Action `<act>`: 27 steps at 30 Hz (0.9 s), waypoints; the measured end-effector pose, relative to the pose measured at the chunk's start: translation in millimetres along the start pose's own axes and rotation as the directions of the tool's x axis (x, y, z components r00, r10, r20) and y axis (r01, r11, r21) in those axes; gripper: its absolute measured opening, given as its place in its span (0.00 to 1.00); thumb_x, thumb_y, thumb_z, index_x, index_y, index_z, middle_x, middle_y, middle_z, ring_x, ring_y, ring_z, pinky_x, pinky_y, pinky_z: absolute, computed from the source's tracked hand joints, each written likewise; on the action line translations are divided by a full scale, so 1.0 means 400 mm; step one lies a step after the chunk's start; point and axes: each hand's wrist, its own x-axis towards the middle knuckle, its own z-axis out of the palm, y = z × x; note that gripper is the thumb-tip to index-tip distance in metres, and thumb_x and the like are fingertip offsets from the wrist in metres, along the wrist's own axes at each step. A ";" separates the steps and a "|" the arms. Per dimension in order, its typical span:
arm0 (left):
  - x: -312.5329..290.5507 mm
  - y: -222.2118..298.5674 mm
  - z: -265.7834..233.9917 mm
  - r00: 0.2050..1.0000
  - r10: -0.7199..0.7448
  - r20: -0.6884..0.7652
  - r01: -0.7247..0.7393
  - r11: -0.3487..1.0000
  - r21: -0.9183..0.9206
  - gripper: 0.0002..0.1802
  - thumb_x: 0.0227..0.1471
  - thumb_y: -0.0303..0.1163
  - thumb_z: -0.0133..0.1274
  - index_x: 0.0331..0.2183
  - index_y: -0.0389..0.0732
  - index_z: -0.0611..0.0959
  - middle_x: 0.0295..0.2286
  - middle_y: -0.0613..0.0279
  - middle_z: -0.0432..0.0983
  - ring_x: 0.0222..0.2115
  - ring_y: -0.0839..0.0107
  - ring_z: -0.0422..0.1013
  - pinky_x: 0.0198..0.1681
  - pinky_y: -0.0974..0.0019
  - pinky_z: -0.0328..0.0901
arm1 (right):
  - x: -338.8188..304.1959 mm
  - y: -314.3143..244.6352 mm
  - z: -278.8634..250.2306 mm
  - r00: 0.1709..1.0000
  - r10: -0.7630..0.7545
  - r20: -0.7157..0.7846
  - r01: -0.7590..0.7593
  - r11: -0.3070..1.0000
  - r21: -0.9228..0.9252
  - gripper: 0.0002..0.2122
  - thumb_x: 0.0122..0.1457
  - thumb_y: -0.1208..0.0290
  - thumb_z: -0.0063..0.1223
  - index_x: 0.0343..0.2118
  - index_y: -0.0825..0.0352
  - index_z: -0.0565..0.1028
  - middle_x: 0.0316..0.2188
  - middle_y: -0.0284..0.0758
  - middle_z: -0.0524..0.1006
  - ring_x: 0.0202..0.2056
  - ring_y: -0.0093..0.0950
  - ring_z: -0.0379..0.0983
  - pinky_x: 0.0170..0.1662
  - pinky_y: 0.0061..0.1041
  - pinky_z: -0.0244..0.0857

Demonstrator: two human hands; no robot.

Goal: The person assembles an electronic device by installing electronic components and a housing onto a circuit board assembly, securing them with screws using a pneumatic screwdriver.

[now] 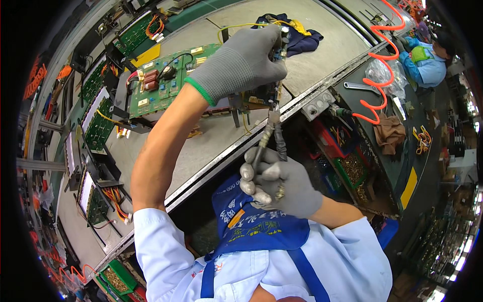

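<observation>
- right hand (284, 181) closed round the tool (273, 119): stiff, probably heavy; hold by the wrapped handles (280, 141).
- left hand (251, 58) grips the board (168, 94): likely rigid, fragile; avoid its red parts (150, 80).

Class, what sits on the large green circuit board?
On the circuit board are dark red blocks, blue parts and pale blocks. The gloved left hand covers part of its right side; whatever lies there cannot be seen.

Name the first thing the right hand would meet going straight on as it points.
Probably the bench's metal front edge, up and left of the right hand; depth is unclear, so it might pass above or below.
</observation>
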 end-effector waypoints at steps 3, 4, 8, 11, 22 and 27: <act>0.007 0.005 -0.001 1.000 0.022 -0.014 -0.022 1.000 0.014 0.17 0.45 0.35 0.57 0.34 0.31 0.77 0.25 0.46 0.75 0.28 0.54 0.74 0.35 0.56 0.69 | 0.017 -0.003 -0.012 0.997 0.023 0.073 -0.030 0.995 0.100 0.17 0.49 0.79 0.45 0.44 0.66 0.71 0.30 0.40 0.71 0.30 0.32 0.68 0.20 0.20 0.61; 0.009 0.007 -0.004 1.000 0.020 -0.008 -0.020 1.000 0.019 0.18 0.45 0.35 0.56 0.33 0.30 0.77 0.27 0.39 0.77 0.31 0.45 0.76 0.39 0.53 0.71 | 0.006 -0.028 -0.026 0.995 0.053 0.085 -0.061 0.994 0.089 0.16 0.47 0.80 0.45 0.42 0.67 0.71 0.28 0.40 0.71 0.27 0.32 0.67 0.16 0.19 0.57; 0.017 0.008 -0.008 1.000 0.018 0.022 -0.019 1.000 0.017 0.18 0.45 0.36 0.56 0.33 0.30 0.76 0.27 0.38 0.77 0.31 0.44 0.76 0.39 0.52 0.71 | -0.033 -0.138 -0.088 0.942 0.236 0.237 -0.270 0.955 0.122 0.18 0.44 0.82 0.40 0.41 0.70 0.71 0.28 0.41 0.70 0.25 0.34 0.69 0.14 0.18 0.55; 0.012 -0.001 -0.001 1.000 -0.016 -0.025 0.017 0.998 0.053 0.17 0.44 0.36 0.56 0.31 0.30 0.75 0.26 0.37 0.76 0.31 0.43 0.76 0.38 0.51 0.70 | -0.063 -0.198 -0.017 0.964 0.233 -0.131 -0.262 0.921 -0.288 0.17 0.41 0.78 0.43 0.38 0.74 0.71 0.25 0.45 0.72 0.20 0.32 0.67 0.14 0.19 0.53; 0.018 0.010 0.004 0.999 0.045 -0.011 -0.044 0.996 0.080 0.18 0.46 0.37 0.58 0.35 0.32 0.76 0.26 0.48 0.76 0.27 0.56 0.75 0.35 0.58 0.70 | -0.023 -0.508 -0.058 0.827 0.452 -0.335 -0.517 0.376 -0.769 0.20 0.44 0.72 0.47 0.40 0.80 0.73 0.23 0.49 0.76 0.17 0.35 0.73 0.20 0.29 0.70; 0.016 -0.005 -0.002 1.000 0.009 -0.024 -0.007 0.996 0.090 0.18 0.45 0.37 0.57 0.33 0.31 0.76 0.26 0.42 0.76 0.30 0.49 0.75 0.37 0.54 0.70 | 0.085 -0.632 0.055 0.676 0.556 -0.484 -0.577 -0.010 -0.817 0.19 0.51 0.73 0.46 0.44 0.82 0.72 0.27 0.51 0.78 0.18 0.36 0.78 0.13 0.26 0.70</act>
